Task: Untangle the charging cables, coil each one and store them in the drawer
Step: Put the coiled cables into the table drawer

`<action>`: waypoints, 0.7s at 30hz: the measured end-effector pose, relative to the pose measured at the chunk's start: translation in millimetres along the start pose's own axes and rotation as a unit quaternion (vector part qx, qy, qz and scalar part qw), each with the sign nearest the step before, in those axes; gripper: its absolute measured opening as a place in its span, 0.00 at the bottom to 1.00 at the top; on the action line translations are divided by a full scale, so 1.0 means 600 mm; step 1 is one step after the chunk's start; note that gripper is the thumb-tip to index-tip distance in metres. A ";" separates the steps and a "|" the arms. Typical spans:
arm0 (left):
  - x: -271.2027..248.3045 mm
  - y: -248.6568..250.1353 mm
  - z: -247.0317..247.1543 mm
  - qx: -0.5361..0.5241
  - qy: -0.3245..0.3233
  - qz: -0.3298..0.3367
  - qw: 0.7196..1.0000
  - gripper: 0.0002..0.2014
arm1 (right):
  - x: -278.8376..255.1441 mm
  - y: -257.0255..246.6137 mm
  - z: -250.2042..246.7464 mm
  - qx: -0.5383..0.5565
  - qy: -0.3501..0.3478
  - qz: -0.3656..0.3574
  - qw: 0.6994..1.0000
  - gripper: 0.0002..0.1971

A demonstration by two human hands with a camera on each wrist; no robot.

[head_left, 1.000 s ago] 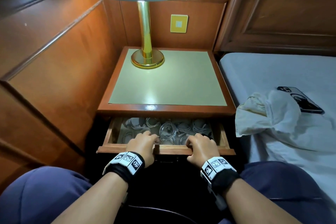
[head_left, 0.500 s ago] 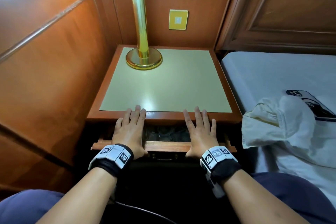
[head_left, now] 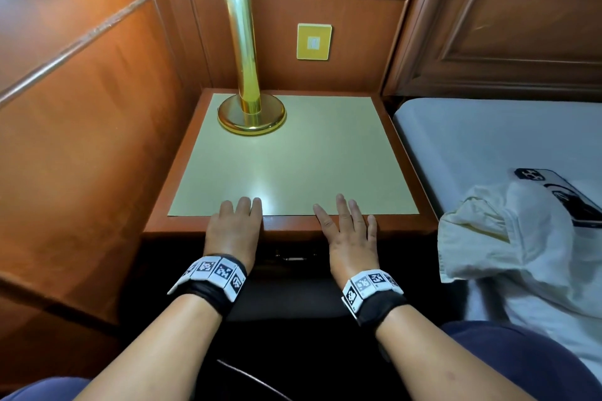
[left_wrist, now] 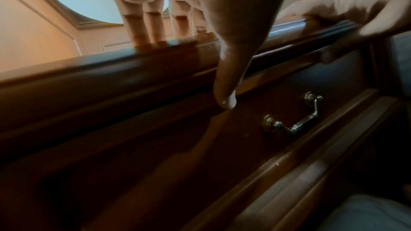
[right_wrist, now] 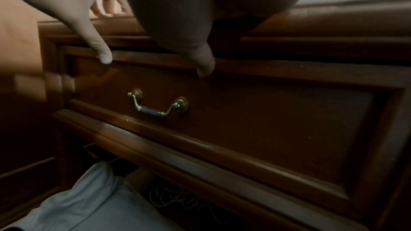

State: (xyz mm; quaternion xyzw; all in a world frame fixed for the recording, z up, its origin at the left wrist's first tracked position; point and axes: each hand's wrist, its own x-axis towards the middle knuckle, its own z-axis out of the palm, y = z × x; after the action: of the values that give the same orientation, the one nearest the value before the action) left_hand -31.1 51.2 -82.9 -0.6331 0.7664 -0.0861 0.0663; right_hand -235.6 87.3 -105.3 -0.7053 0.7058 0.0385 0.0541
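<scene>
A nightstand bears a brass lamp at its back-left corner.

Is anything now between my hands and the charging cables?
Yes. The dark wooden drawer front with its brass handle is pushed shut, hiding any cables. The left hand and right hand rest flat on the nightstand top above it.

Both forearms were bare. Each wrist wore a black strap ringed with white blocks printed with black square-pattern markers; the right one's band matched. Dark blue trousers covered the legs near the frame's lower corners.
</scene>
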 end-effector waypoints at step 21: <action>0.007 -0.004 -0.020 -0.094 -0.059 -0.025 0.993 0.42 | 0.009 0.001 -0.037 0.028 -0.176 0.012 0.984 0.60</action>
State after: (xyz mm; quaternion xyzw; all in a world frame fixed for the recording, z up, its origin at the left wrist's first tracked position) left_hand -32.0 46.9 -70.4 -0.6596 0.7496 0.0226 0.0493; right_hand -236.9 79.0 -84.1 -0.6770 0.6948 0.1428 0.1964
